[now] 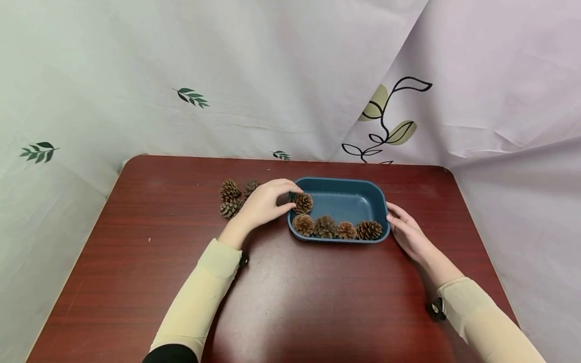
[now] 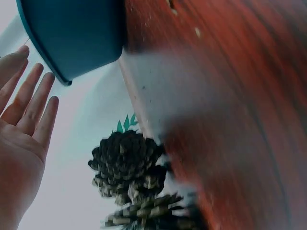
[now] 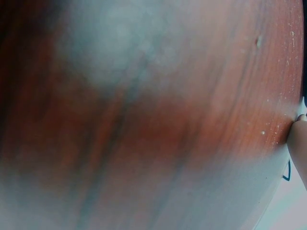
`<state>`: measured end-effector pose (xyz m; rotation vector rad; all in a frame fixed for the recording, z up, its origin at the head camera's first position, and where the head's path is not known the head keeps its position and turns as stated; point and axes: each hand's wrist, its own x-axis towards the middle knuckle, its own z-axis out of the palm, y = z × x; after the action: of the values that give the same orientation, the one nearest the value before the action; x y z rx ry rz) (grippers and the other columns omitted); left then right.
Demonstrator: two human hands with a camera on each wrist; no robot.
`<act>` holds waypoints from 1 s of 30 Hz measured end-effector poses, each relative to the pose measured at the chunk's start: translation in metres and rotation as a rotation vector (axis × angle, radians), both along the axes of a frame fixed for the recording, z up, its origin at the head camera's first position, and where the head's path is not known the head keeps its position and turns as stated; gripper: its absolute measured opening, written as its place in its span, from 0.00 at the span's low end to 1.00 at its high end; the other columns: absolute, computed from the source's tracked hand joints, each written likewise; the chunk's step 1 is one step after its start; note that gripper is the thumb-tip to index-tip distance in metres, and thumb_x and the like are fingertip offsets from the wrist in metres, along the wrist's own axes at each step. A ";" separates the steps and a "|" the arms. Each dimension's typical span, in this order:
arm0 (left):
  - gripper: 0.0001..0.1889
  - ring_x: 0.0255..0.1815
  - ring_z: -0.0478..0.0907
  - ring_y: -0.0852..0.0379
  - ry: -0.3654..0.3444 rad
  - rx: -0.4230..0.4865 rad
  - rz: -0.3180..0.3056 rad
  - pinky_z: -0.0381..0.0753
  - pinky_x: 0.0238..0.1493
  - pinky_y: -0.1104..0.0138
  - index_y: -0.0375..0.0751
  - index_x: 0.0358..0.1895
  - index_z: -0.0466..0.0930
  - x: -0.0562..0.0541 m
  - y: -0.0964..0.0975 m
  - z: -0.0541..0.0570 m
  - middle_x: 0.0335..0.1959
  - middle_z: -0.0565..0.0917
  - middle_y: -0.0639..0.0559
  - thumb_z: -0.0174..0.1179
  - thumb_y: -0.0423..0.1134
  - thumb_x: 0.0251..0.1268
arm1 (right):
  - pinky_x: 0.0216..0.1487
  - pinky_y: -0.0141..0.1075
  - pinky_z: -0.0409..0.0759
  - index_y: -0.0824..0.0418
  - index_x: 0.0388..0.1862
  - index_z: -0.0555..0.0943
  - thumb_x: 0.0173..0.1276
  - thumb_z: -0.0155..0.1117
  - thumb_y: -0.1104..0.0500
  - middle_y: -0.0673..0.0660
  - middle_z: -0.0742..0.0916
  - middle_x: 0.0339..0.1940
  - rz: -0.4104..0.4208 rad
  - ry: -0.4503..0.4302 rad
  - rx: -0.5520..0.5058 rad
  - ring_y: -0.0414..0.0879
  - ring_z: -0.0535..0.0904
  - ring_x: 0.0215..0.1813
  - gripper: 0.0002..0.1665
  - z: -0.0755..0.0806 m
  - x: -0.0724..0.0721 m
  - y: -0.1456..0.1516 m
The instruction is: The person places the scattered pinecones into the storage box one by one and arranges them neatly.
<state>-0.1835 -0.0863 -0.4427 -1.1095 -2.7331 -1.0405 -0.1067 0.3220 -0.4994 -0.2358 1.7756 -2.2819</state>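
A blue rectangular tray (image 1: 336, 241) holds several pine cones, most in a row along its near side. One pine cone (image 1: 303, 203) sits at the tray's left end, right by the thumb and fingertips of my left hand (image 1: 265, 201). In the left wrist view that hand (image 2: 21, 139) shows its fingers spread and fairly straight beside the tray wall (image 2: 74, 33). My right hand (image 1: 408, 236) rests its fingertips against the tray's right end. Only a sliver of the right hand (image 3: 298, 146) enters the right wrist view.
Several more pine cones (image 1: 230, 190) lie on the red-brown wooden table (image 1: 150, 272) left of the tray, partly hidden behind my left hand. A pale cloth (image 1: 254, 75) with leaf prints hangs beyond the table's far edge.
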 end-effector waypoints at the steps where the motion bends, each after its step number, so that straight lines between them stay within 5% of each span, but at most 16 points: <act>1: 0.18 0.67 0.82 0.49 0.004 0.004 0.003 0.82 0.72 0.53 0.45 0.62 0.86 0.001 -0.002 0.000 0.63 0.86 0.48 0.71 0.36 0.72 | 0.67 0.22 0.73 0.54 0.73 0.74 0.87 0.42 0.68 0.42 0.84 0.65 0.000 0.001 0.000 0.31 0.79 0.66 0.23 0.000 0.000 0.000; 14: 0.18 0.63 0.84 0.47 0.082 0.059 0.069 0.83 0.69 0.51 0.43 0.59 0.88 0.012 -0.039 0.000 0.59 0.88 0.47 0.73 0.31 0.67 | 0.67 0.22 0.74 0.52 0.72 0.74 0.87 0.42 0.68 0.42 0.84 0.65 0.000 -0.002 -0.002 0.31 0.80 0.65 0.23 -0.001 0.000 0.000; 30: 0.18 0.63 0.84 0.45 0.068 0.038 0.200 0.83 0.68 0.49 0.44 0.58 0.88 0.027 -0.090 -0.002 0.58 0.89 0.47 0.74 0.30 0.66 | 0.67 0.21 0.74 0.51 0.71 0.75 0.87 0.42 0.68 0.41 0.84 0.65 -0.010 -0.004 -0.001 0.31 0.80 0.65 0.24 -0.001 0.000 0.000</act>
<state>-0.1562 -0.1759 -0.4442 -0.8286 -2.6905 -1.0024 -0.1068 0.3219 -0.5003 -0.2233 1.7777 -2.2880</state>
